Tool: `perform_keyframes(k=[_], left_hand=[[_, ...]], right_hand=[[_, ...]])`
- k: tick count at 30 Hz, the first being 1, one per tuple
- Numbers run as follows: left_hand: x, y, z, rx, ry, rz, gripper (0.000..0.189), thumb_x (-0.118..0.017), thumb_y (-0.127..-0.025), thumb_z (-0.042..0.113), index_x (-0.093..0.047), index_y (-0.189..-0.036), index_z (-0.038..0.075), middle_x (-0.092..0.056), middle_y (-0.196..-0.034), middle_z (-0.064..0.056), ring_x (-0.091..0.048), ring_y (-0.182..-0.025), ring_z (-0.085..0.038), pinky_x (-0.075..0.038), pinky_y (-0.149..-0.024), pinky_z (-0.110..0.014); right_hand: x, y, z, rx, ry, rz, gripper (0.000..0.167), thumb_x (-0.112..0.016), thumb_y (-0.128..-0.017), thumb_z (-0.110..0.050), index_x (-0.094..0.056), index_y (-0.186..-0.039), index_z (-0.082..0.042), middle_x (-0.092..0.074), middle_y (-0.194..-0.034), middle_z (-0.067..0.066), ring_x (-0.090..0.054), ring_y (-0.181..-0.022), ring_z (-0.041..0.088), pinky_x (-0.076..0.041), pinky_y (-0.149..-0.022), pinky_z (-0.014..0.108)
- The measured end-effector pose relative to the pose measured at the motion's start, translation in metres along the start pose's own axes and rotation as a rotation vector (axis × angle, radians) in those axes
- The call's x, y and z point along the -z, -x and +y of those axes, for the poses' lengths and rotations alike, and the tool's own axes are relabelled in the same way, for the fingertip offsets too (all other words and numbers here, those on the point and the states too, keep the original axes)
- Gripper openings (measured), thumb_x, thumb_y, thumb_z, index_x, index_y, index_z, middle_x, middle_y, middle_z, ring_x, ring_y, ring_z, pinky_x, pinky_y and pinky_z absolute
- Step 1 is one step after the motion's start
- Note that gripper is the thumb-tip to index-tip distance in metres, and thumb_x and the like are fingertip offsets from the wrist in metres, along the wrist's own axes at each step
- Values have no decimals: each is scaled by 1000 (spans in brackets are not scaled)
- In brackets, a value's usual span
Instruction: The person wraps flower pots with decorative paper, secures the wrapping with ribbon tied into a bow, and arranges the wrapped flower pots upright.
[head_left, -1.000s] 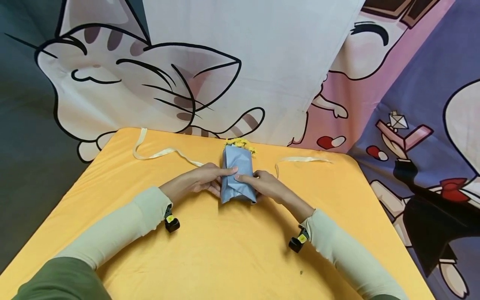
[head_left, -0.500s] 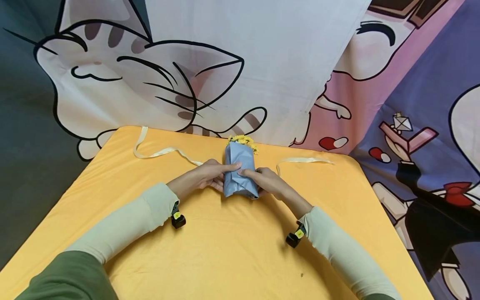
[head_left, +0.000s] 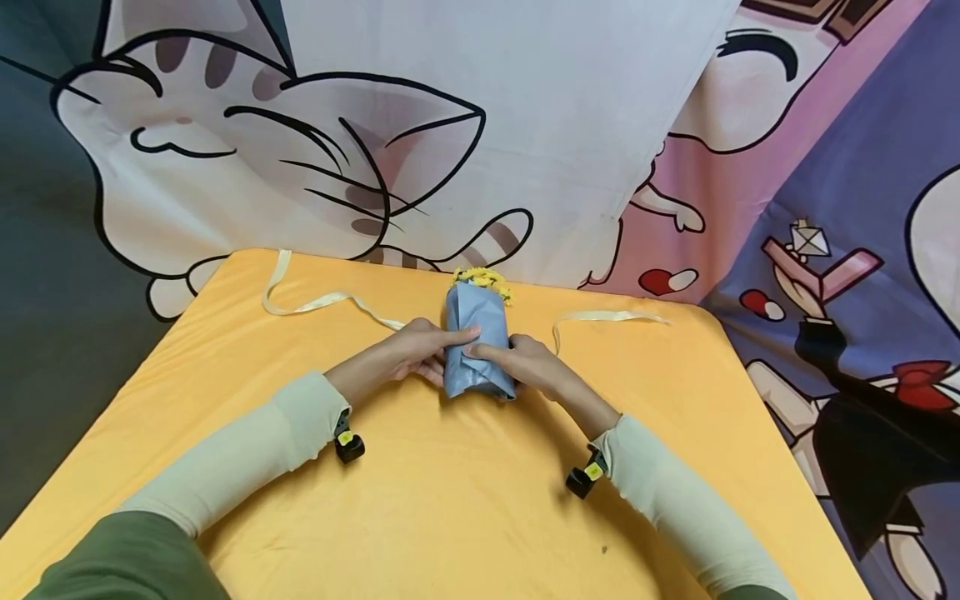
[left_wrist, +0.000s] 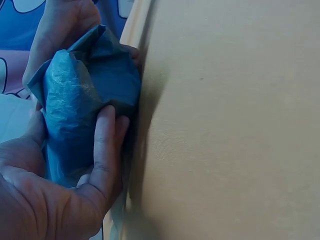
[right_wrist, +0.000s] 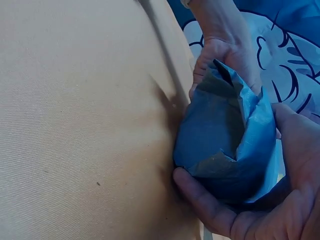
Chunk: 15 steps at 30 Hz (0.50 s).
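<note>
Nearest first: green sleeve (head_left: 131, 558), pale undersleeves (head_left: 240, 454), left wrist camera (head_left: 349, 448), right wrist camera (head_left: 580, 482).

Next, left hand (head_left: 420, 347), pinching the left side of the blue paper packet (head_left: 494, 323), thumb across the upper face, fingers behind. Right hand (head_left: 531, 365), likewise pinching from the right, thumb tip just below the left thumb's.

Blue paper packet: between both hands, over the far part of the yellow tabletop (head_left: 420, 508); lower end crumpled, edges loose and gaping in the wrist views. Resting or lifted: cannot tell.

Handling advice, by judgement: press both thumbs flat and evenly over the overlap, brace from behind with the fingers, avoid crushing the middle, mind the loose lower edges, likely to spring apart.

Yellow flowers (head_left: 483, 278): at the packet's far end, heads showing above the paper.

Cream ribbon, left (head_left: 322, 302) and right (head_left: 611, 317): loose on the tabletop, middle hidden.

Farthest: wall cloth (head_left: 562, 108), cat-printed.
</note>
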<state>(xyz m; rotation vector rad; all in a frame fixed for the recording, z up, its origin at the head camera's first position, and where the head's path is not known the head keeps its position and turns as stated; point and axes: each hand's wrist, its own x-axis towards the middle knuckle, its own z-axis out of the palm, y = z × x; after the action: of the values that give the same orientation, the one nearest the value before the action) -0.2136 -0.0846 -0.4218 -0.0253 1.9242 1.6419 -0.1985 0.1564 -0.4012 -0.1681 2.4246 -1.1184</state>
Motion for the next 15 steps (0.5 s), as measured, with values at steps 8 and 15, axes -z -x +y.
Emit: perform_keyframes(k=[8,15], left_hand=[[38,11,1,-35,-50,109,80,-53,-113,69,-66,-121,-10,-71,-93,-13,-78,-64,-20,-70,-66,-38],[146,26,-2,-9,-676,606,73,-55,-115,50,-57,-129,-21,-68,-106,-40,-67,-76,-40,-58,-67,-44]], right_hand=[[0,3,-5,-15,18,10,74,-78,-88,-79,-74,-112,-9,-74,-90,5,-69,-75,18,-58,-68,34],[-5,4,-11,-31,54,40,72,-79,-84,-81,-72,-104,-12,-65,-82,0,-62,-73,16,-53,-70,35]])
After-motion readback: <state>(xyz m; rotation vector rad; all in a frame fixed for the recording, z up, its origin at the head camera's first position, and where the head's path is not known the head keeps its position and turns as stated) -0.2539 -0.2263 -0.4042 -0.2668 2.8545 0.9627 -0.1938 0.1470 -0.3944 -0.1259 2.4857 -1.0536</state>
